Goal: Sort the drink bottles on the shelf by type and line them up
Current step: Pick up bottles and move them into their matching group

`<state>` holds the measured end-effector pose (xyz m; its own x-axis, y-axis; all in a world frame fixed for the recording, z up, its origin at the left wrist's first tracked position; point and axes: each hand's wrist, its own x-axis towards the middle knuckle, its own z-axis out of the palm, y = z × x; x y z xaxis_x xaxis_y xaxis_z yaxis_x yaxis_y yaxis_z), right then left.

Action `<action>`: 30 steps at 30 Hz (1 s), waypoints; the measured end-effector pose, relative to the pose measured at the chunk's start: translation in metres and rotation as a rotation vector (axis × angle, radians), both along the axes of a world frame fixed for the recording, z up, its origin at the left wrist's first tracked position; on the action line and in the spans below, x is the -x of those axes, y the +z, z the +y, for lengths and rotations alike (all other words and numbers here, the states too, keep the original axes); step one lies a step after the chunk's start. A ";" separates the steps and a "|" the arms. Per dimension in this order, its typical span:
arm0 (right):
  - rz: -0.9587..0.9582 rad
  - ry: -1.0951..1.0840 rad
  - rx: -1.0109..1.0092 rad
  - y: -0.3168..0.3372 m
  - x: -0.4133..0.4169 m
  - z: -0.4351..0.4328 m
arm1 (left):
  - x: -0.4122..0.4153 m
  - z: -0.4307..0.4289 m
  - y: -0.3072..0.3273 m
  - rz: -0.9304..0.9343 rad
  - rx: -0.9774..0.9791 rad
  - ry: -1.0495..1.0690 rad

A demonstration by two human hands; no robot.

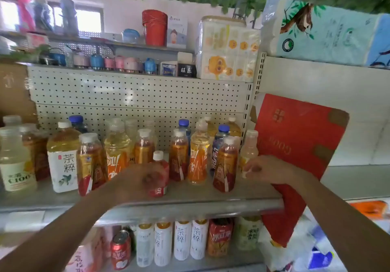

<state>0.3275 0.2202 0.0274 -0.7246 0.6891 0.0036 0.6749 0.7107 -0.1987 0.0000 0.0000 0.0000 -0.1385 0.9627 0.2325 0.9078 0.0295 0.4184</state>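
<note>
Your forearms cross the lower frame, and just beyond them your left hand [145,176] is wrapped around the small red-labelled bottle [159,174] at centre, though blur hides how firmly the fingers close. At centre right your right hand [263,171] pinches the base of the pale yellow bottle [248,151], which stands at the right end of the row beside the red carton [295,136]. Both bottles look upright on the shelf [190,203], near its front edge. Judging from that, slide them low instead of lifting high, and keep each vertical so neighbours such as the amber tea bottle [225,166] do not topple. Farther back, the orange-labelled bottles [198,155] and blue-capped bottles [183,127] stand mixed against the pegboard [137,100]; group like labels together, then pull each group forward in a straight line
</note>
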 end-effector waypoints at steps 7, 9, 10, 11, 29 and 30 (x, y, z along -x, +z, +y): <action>0.499 -0.169 -0.140 -0.025 0.073 -0.011 | -0.049 0.035 0.009 0.050 -0.349 0.060; 0.582 -0.209 -0.116 -0.048 0.082 -0.010 | -0.052 0.041 -0.003 0.042 -0.356 0.066; 0.628 -0.224 -0.097 -0.058 0.084 -0.008 | -0.054 0.045 -0.008 0.045 -0.381 0.067; 0.651 -0.246 -0.086 -0.067 0.085 -0.007 | -0.056 0.047 -0.011 0.048 -0.399 0.074; 0.863 -0.033 0.259 -0.098 0.078 0.069 | -0.097 0.180 -0.060 -0.200 -0.531 0.454; 0.858 -0.023 0.260 -0.100 0.075 0.074 | -0.099 0.187 -0.063 -0.214 -0.563 0.485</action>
